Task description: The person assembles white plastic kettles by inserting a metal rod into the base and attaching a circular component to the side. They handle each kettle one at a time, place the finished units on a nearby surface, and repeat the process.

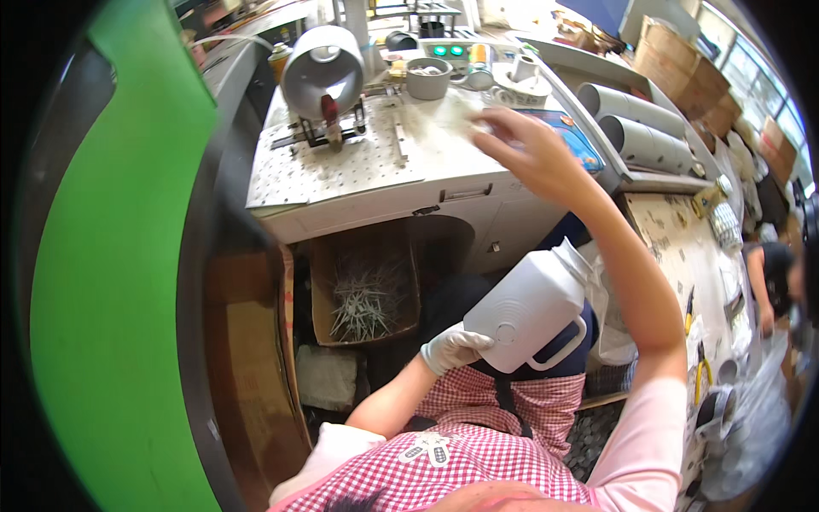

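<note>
1. Below the frame's centre, the gloved left grip [457, 348] is clamped on the base end of the grey pitcher [522, 317], which is held tilted above the lap, spout toward the upper right. Assessed risk: slipping, since one hand alone grasps it and only near its end.
2. On the pitcher's lower right side, the loop handle [583, 329] is not grasped. A knock against it could twist the body out of the left grip.
3. Above and right of centre, the bare right grip [531, 154] is over the tabletop [341, 188], fingers blurred. Pale, blurred material [437, 119] shows beside the fingertips; whether the grip is clamped on it or apart cannot be told. If it is held loosely, it could be dropped.
4. Left of that material, a narrow strip [400, 138] lies on the tabletop. A wide sweep leftward could snag it.
5. At upper centre, a grey bowl [428, 83] stands near the right grip's reach. A careless forearm could tip it and scatter its contents.
6. Left of the pitcher, a carton [321, 314] holds thin grey pieces [362, 307]. Should the left grip fail toward that side, scuffing of the wall is judged possible.
</note>
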`<state>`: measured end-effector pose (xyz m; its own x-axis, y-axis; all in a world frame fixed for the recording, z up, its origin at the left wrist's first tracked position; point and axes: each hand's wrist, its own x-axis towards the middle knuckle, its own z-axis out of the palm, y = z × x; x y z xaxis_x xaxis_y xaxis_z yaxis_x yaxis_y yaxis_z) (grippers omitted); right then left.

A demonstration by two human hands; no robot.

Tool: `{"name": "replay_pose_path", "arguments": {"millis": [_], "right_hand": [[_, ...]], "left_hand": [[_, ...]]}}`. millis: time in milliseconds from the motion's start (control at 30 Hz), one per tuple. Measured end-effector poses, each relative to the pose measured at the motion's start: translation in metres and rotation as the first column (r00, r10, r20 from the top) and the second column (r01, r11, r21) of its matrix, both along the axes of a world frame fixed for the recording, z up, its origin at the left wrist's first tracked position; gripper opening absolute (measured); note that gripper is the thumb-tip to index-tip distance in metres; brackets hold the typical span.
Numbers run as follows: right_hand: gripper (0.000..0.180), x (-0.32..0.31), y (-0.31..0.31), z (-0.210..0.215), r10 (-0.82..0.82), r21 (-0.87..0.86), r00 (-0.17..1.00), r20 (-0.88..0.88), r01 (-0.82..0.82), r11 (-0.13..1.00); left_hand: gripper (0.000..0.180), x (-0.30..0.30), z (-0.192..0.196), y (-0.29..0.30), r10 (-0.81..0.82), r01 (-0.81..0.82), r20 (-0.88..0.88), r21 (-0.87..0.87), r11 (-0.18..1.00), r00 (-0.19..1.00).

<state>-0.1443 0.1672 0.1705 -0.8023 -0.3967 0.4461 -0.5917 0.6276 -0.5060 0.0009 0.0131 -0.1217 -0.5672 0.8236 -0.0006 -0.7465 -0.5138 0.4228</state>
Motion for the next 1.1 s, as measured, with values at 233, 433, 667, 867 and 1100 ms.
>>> {"name": "replay_pose_path", "arguments": {"millis": [233, 433, 667, 867, 1100], "right_hand": [[0.079, -0.186, -0.166, 0.011, -0.06, 0.38, 0.984, -0.168, 0.121, 0.917], [0.022, -0.234, -0.148, 0.005, -0.31, -0.203, 0.945, -0.104, 0.285, 0.937], [0.03, -0.204, 0.214, -0.014, -0.431, -0.461, 0.793, 0.431, 0.604, 0.65], [0.028, -0.137, 0.4, -0.036, -0.503, -0.335, 0.58, 0.64, 0.8, 0.497], [0.03, -0.15, 0.457, -0.048, -0.686, -0.314, 0.488, 0.539, 0.873, 0.374]], "left_hand": [[0.066, -0.004, -0.061, 0.008, -0.188, 0.187, -0.018, -0.022, 0.982, 0.982], [0.077, -0.004, -0.044, 0.002, -0.182, 0.178, -0.044, -0.086, 0.98, 0.982], [0.088, -0.007, -0.051, -0.009, -0.185, 0.184, -0.02, -0.057, 0.981, 0.983], [0.087, -0.013, -0.051, 0.005, -0.242, 0.244, 0.028, -0.057, 0.968, 0.97], [0.086, -0.015, -0.046, 0.006, -0.264, 0.27, 0.065, -0.121, 0.955, 0.962]]}}
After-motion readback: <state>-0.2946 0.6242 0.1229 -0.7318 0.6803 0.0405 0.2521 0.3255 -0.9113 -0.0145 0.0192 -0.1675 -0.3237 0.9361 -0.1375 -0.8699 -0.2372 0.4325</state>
